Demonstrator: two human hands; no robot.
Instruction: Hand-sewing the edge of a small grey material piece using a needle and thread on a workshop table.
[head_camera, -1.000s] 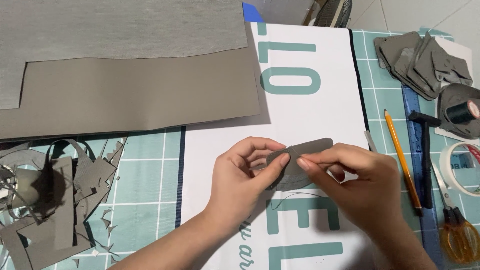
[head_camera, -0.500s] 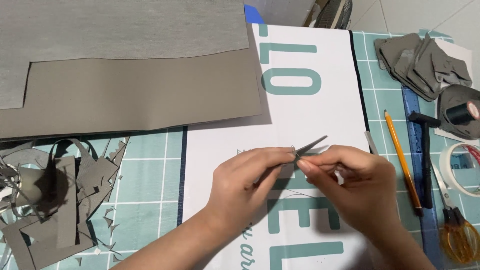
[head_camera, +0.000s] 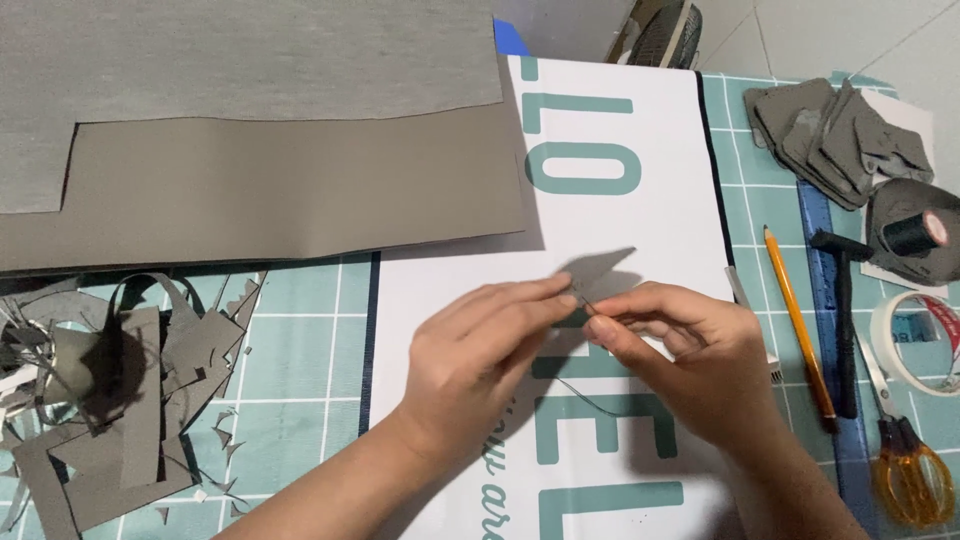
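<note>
My left hand (head_camera: 480, 345) and my right hand (head_camera: 690, 350) meet over a white sheet with teal lettering (head_camera: 620, 200). Together they pinch a small grey cut piece (head_camera: 598, 270), seen nearly edge-on with its pointed tip up and to the right. A thin dark thread (head_camera: 585, 395) hangs from the piece down onto the sheet. My fingertips hide the piece's lower part.
Large grey material sheets (head_camera: 260, 170) lie at the back left, with grey offcuts (head_camera: 110, 400) at the left. On the right lie a pencil (head_camera: 797, 320), a small black hammer (head_camera: 843, 310), orange-handled scissors (head_camera: 905, 460), a tape roll (head_camera: 915, 340), a black thread spool (head_camera: 915, 232) and stacked grey cut pieces (head_camera: 830, 135).
The grey piece, seen flat a second ago, has turned nearly edge-on between my fingers. Both hands have stayed in about the same place.
</note>
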